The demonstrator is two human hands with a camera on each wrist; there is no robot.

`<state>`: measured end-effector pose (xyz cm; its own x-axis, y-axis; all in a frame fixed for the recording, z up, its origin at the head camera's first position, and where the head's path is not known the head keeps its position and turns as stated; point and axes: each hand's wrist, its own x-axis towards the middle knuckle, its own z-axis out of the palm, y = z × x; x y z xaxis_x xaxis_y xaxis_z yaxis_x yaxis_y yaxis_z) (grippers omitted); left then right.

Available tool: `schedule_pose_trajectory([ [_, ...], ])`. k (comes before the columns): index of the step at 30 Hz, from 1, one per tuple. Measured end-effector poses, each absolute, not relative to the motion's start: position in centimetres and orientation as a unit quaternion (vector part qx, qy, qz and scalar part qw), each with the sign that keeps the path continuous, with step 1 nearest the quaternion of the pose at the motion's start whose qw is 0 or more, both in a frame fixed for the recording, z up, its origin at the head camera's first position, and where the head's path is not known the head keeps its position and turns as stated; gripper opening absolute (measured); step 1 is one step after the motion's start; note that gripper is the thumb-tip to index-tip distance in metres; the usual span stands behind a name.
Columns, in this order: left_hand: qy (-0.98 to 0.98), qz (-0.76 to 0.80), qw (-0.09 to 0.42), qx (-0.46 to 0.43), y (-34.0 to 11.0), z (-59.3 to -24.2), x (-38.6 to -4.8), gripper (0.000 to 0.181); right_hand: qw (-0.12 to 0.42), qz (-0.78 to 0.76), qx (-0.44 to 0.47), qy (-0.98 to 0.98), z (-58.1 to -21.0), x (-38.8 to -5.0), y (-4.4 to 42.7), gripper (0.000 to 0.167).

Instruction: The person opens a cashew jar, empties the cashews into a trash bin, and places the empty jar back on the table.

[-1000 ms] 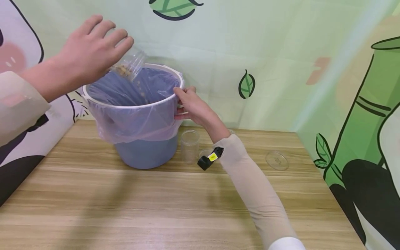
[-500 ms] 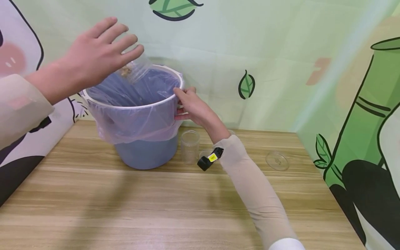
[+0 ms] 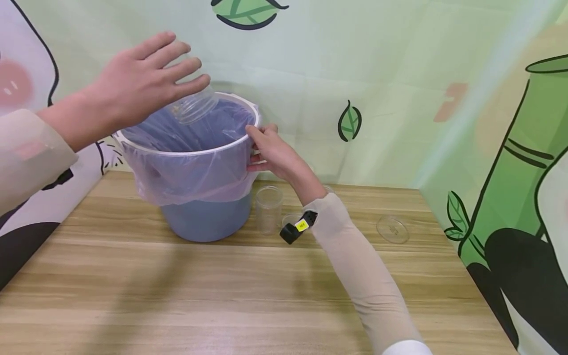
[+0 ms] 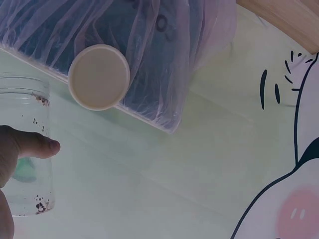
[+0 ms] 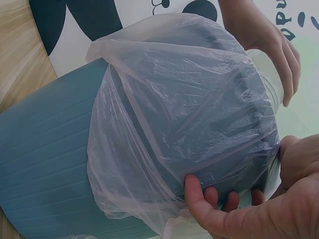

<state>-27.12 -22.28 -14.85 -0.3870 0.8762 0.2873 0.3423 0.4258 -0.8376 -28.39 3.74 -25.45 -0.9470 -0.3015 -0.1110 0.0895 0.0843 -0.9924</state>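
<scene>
My left hand [image 3: 142, 81] holds a clear jar [image 3: 197, 106] tilted over the blue bin [image 3: 206, 222], its mouth towards the inside. In the left wrist view the thumb lies along the jar [image 4: 42, 117], and small dark bits cling inside the clear wall. A thin translucent bag [image 3: 195, 180] lines the bin and folds down over its white rim. At the bin's right side my right hand [image 3: 277, 150] grips the rim, thumb on top and fingers against the outside of the bag. A round cream disc [image 4: 99, 77] shows on the bin's side.
Another clear jar [image 3: 268, 214] stands on the wooden table [image 3: 248, 296] right of the bin. A clear round lid [image 3: 392, 230] lies farther right. Other clear round pieces are partly hidden behind the right wrist. A printed cloth backdrop [image 3: 395, 123] closes off the back.
My left hand has moved slightly right and down, its fingers spreading, and the jar has tipped further. The clump of brown bits in it has mostly gone. My right hand has stayed put.
</scene>
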Motion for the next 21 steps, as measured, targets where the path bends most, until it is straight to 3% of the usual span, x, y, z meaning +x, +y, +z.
schedule_pose_trajectory([
  [3, -0.766, 0.322, 0.382, -0.404, -22.3, -15.0, -27.2, 0.09, 0.142, -0.672, -0.072, 0.723, -25.3, -28.4, 3.8, 0.035],
  [8, -0.788, 0.224, 0.403, -0.409, -22.7, -15.3, -27.4, 0.064, 0.137, -0.676, -0.073, 0.72, -25.2, -28.5, 3.8, 0.034],
  [10, -0.794, 0.202, 0.405, -0.405, -22.8, -15.5, -27.3, 0.061, 0.139, -0.676, -0.071, 0.72, -25.3, -28.4, 3.8, 0.033],
  [14, -0.824, 0.161, 0.388, -0.38, -23.1, -16.0, -26.8, 0.079, 0.147, -0.672, -0.071, 0.723, -25.4, -28.3, 3.8, 0.033],
  [21, -0.924, 0.052, 0.273, -0.264, -22.3, -15.6, -25.9, 0.099, 0.138, -0.673, -0.079, 0.722, -25.4, -28.2, 4.0, 0.032],
])
